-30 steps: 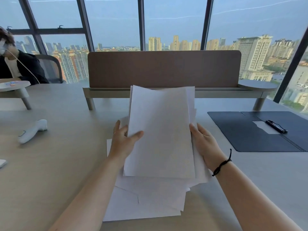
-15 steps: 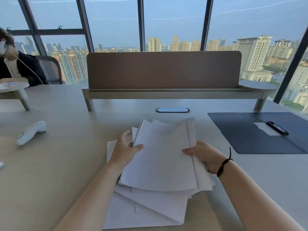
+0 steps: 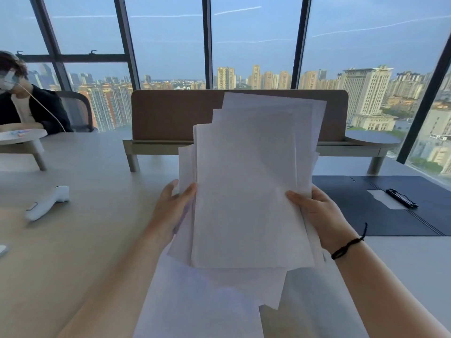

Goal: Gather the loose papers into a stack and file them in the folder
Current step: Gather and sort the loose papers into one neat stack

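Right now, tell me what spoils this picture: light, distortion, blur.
Head view: daylight from the windows backlights the papers, leaving them greyish with no readable print; wide-angle distortion tilts the window frames outward; the lower sheets look soft; the folder and pen stay sharp.

both hands point(image 3: 170, 211) have raised the paper stack point(image 3: 251, 186) upright again, off the sheets left on the table.
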Demonstrator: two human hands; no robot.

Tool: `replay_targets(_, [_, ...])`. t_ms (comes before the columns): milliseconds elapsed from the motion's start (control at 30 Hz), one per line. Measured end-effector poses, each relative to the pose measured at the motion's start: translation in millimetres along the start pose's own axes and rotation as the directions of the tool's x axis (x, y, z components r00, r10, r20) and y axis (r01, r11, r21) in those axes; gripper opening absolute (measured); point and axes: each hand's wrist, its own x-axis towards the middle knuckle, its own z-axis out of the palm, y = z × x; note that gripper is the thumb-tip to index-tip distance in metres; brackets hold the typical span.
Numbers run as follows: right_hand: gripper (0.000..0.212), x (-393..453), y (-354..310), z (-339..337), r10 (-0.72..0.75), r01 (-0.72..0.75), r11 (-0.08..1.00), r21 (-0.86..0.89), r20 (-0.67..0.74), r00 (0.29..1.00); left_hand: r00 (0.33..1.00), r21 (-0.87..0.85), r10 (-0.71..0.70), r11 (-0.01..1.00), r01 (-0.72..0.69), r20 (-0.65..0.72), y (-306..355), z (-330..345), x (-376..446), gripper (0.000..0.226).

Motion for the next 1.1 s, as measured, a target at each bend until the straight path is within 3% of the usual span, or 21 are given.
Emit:
replay_targets(100, [0.02, -2.0, 2.3, -2.5, 0.005, -0.005, 1.0, 0.017, -0.018, 1.0, 0.998, 0.053, 0.049, 0.997, -0.051, 0.039, 8.0, -5.9, -2.2, 0.022])
replay_targets(167, [0.021, -2.9, 9.9, -4.5, 0.028, -0.027, 0.999, 0.018, -0.033, 0.999, 0.996, 0.151, 0.063, 0.986, -0.071, 0.061, 9.5, -8.9, -5.4, 0.013])
replay_targets(233, [0.025, -2.1, 22.2, -7.4, 0.078, -0.078, 0.997, 0.009, -0.046, 0.996, 0.998, 0.206, 0.039, 0.977, -0.049, 0.052, 7.6, -13.9, -4.5, 0.012])
replay_targets(367, [0.03, -0.7, 46.5, -9.7, 0.259, -0.259, 0.966, 0.002, -0.036, 0.965, 0.999, 0.297, -0.001, 0.955, 0.016, -0.05, 6.8, -14.0, -2.1, 0.035])
replay_targets(600, [0.024, 7.3, 52.2, -10.7, 0.439, -0.438, 0.896, -0.07, 0.001, 0.898, 0.96, 0.514, 0.139, 0.858, 0.007, -0.245, 28.0, -16.8, -3.0, 0.02])
replay_targets(700, [0.029, 9.4, 56.3, -5.0, 0.458, -0.445, 0.877, -0.181, 0.035, 0.889, 0.941, 0.633, 0.264, 0.77, -0.075, -0.209, 40.8, -21.1, -0.8, 0.029])
replay_targets(767, [0.036, 11.5, 60.4, -0.4, 0.457, -0.434, 0.861, -0.264, 0.029, 0.889, 0.919, 0.739, 0.384, 0.644, -0.198, -0.088, 47.4, -15.6, -5.0, 0.039])
replay_targets(833, [0.036, 13.6, 64.3, 2.3, 0.454, -0.437, 0.849, -0.298, -0.014, 0.891, 0.84, 0.826, 0.54, 0.452, -0.336, 0.046, 53.3, -5.0, -16.7, 0.04])
replay_targets(933, [0.032, 16.3, 67.1, 1.7, 0.441, -0.439, 0.84, -0.318, -0.07, 0.895, 0.62, 0.863, 0.756, 0.154, -0.48, 0.21, 57.8, 14.7, -43.3, 0.026])
replay_targets(1100, [0.031, 15.0, 65.6, -5.8, 0.424, -0.422, 0.869, -0.257, -0.051, 0.904, 0.353, 0.775, 0.837, -0.126, -0.619, 0.418, 35.9, 42.0, -89.7, 0.035])
